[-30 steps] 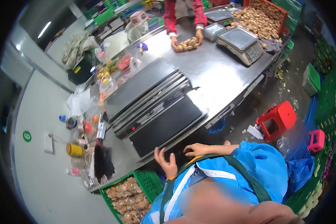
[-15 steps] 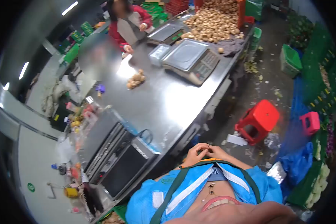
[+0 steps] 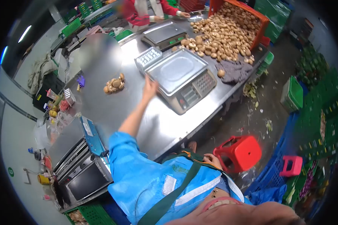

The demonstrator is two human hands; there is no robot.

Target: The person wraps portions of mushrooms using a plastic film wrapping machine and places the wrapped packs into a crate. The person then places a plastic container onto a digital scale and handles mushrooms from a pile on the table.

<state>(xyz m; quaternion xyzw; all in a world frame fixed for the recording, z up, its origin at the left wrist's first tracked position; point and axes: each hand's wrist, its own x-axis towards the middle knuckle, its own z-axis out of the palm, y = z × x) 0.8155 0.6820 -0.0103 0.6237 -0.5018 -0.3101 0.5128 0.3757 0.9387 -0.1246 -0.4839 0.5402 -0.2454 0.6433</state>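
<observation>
My left hand (image 3: pixel 150 90) reaches over the steel table to the near left edge of a digital weighing scale (image 3: pixel 178 71). Its fingers are stretched out beside the weighing plate, with nothing seen in them; whether they touch the plate is hard to tell. A white ridged box (image 3: pixel 148 57) stands just beyond these fingers. Low at my waist, my right hand (image 3: pixel 213 161) is by the apron (image 3: pixel 191 168), fingers loosely bent and apart, holding nothing visible. A small heap of brown mushrooms (image 3: pixel 114 85) lies on the table left of my left hand.
Many mushrooms (image 3: pixel 225 37) spill from a tipped orange crate (image 3: pixel 261 26) behind the scale. A second scale (image 3: pixel 164 35) stands farther back, near a person in red sleeves (image 3: pixel 139 13). A wrapping machine (image 3: pixel 79 157) is at left. A red stool (image 3: pixel 242 153) stands right.
My hands, earlier together at my waist, have parted. The left has moved forward to the scale; the right stays near the waist. The view has shifted.
</observation>
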